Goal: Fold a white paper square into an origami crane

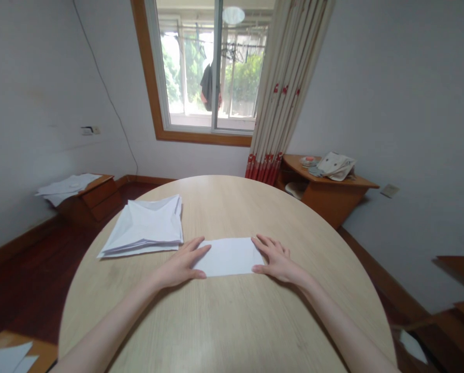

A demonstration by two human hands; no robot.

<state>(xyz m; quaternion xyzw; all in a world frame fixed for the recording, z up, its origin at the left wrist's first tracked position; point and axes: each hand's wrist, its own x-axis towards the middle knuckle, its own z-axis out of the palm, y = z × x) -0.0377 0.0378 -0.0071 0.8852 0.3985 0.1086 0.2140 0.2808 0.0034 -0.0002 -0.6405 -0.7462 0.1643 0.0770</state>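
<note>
Left hand and right hand are resting splayed, ungripping, on opposite ends of 1 white paper rectangle, already lying flat mid-worktop, handling seemingly unfinished, while the creased paper stack is sitting untouched leftward.

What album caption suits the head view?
Left hand and right hand at opposite ends of a white paper, a paper stack nearby on the round table.

Daylight glares through the window, lower corners fall dim, and wide-angle distortion stretches the edges
</note>
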